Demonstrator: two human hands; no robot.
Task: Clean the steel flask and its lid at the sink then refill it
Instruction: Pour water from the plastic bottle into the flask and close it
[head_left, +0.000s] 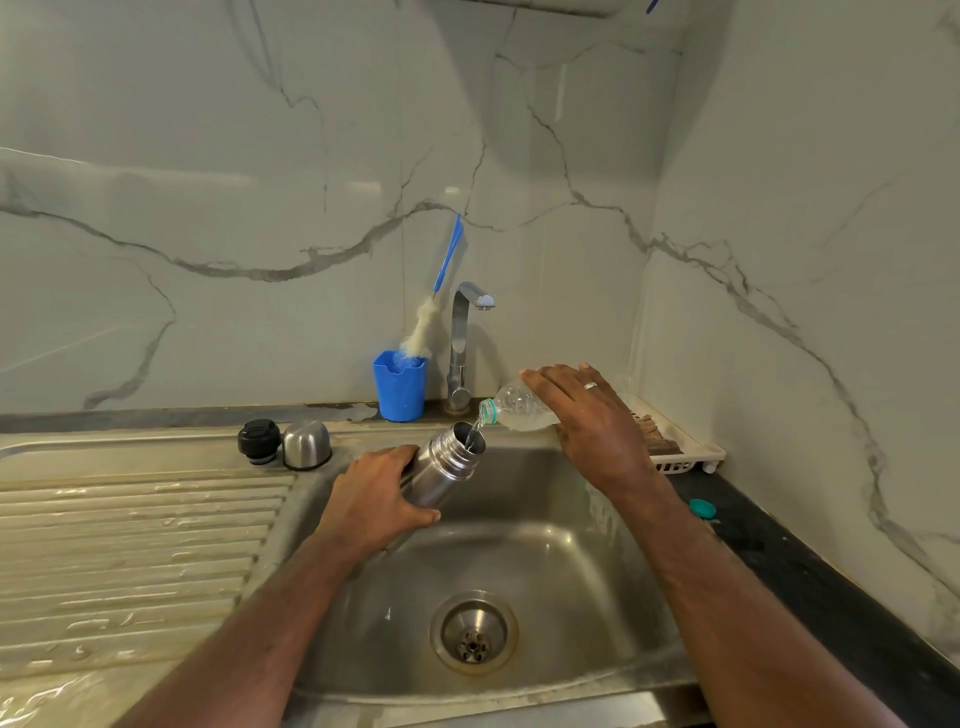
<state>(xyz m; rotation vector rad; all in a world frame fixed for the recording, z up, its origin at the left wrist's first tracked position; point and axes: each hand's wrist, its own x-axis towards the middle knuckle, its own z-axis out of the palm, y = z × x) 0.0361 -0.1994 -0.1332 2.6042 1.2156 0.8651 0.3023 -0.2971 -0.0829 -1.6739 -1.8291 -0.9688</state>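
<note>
One steel flask (442, 472) clamped in left-hand fingers (410, 514), one plastic bottle (519, 409) gripped by right-hand fingers (550, 382), two caps (284, 443) beside the sink (524, 670).

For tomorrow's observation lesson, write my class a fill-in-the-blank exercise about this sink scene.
1. The left hand holds the steel ____ over the sink.
2. The right hand tips a clear plastic bottle, pouring ____ into it.
3. The bottle brush stands in a ____ cup.
4. The teal bottle cap lies on the dark ____.

Missing words: flask; water; blue; counter
</note>
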